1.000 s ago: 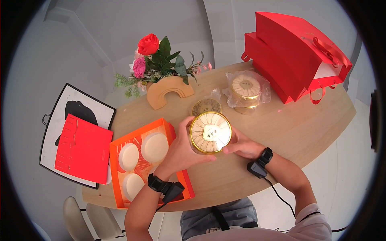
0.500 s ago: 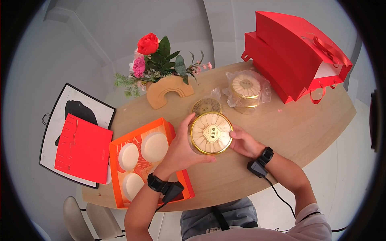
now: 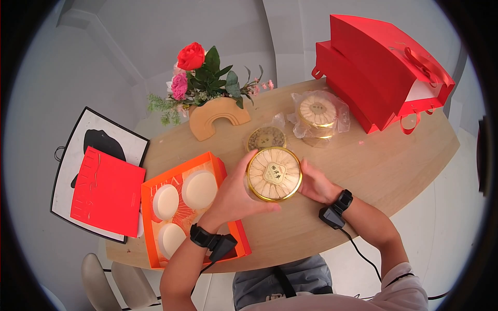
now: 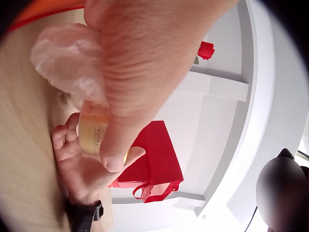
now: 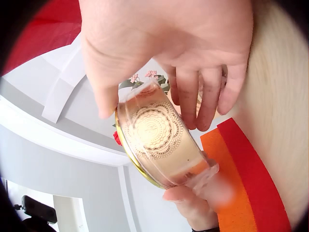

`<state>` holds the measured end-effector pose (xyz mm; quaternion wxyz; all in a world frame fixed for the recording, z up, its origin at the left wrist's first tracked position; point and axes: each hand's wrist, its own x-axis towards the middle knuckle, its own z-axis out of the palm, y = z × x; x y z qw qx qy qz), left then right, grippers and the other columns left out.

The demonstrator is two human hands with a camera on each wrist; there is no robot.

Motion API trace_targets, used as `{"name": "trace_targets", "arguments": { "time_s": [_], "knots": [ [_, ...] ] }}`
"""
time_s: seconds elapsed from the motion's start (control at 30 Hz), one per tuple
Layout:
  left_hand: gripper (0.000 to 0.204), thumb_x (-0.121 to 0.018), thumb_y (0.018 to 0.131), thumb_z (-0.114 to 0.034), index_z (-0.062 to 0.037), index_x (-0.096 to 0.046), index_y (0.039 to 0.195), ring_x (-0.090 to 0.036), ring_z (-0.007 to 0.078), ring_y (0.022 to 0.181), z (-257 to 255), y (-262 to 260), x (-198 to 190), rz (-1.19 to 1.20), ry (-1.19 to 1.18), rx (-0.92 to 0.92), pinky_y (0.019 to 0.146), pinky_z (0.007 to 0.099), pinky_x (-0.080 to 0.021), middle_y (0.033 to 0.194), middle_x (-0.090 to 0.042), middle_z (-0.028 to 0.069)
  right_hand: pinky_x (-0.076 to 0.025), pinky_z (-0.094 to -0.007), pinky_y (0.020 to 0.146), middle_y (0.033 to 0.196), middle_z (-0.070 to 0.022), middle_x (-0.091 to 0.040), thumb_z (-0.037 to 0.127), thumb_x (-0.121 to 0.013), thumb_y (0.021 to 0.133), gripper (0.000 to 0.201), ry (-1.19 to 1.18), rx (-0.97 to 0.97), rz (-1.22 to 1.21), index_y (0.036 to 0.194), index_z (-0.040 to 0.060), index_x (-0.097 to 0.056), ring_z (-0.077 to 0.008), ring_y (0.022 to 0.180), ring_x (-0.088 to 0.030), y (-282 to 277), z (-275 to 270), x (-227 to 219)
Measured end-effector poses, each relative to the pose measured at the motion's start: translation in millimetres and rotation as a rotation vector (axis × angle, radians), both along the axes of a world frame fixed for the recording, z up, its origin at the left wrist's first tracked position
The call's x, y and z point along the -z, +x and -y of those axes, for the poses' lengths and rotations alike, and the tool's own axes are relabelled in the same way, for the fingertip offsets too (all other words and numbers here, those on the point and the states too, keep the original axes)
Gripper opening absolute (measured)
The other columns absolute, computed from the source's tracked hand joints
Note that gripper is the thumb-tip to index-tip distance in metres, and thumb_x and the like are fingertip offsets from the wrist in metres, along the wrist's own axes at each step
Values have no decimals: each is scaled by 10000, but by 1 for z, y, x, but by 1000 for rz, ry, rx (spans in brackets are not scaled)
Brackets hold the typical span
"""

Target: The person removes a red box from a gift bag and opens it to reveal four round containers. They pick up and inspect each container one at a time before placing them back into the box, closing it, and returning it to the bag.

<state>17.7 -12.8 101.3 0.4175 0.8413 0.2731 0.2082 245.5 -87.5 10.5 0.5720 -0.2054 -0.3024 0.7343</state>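
Note:
My left hand (image 3: 233,193) grips a round clear tub (image 3: 274,174) with a gold rim, holding it up over the table. Pale slices fan out under its lid around a cream label with dark characters. My right hand (image 3: 317,185) is at the tub's right side, fingers loosely straight and thumb raised beside the rim. In the right wrist view, the tub's side (image 5: 154,130) bears a gold lace-like medallion, with crinkled clear film at its lower end. Just behind the held tub lies another round tub (image 3: 265,138) with dark contents.
Left on the table (image 3: 342,155), an orange box (image 3: 150,233) holds several round cream pieces. A red booklet (image 3: 106,192) lies on a framed board (image 3: 65,181). Film-wrapped tubs (image 3: 317,111) stand behind, near red gift bags (image 3: 384,72). A flower arrangement (image 3: 220,116) stands at the back.
The tub has tilted and shifted slightly right and down; the glare left its lid, and its label shows clearly. My right thumb has come off the lid's edge.

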Motion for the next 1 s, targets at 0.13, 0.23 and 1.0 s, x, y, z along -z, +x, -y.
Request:
{"name": "trace_targets", "arguments": {
  "time_s": [0.13, 0.23, 1.0],
  "knots": [
    [1208, -979, 576, -305, 2, -284, 1516, -488, 299, 1360, -4, 0, 6, 42, 34, -67, 1132, 404, -397, 1442, -497, 185, -390, -390, 1134, 1538, -69, -437, 370, -700, 947, 779, 152, -96, 133, 1553, 89, -300, -188, 1403, -432, -1, 1, 2],
    [1223, -982, 573, -319, -7, -276, 1522, -465, 313, 1377, -5, -1, 7, 59, 16, -69, 1141, 414, -388, 1453, -475, 193, -384, -375, 1133, 1533, -53, -435, 271, -779, 886, 867, 73, -112, 160, 1563, 95, -268, -175, 1392, -435, -4, 4, -8],
    [1233, -970, 590, -391, -15, -284, 1543, -364, 335, 1437, -3, -2, 1, -42, 81, -7, 1180, 432, -332, 1504, -409, 186, -369, -409, 1163, 1523, -100, -466, 508, -501, 1023, 680, 6, 77, 34, 1512, 52, -380, -217, 1384, -467, -2, -1, -3]
  ]
}}
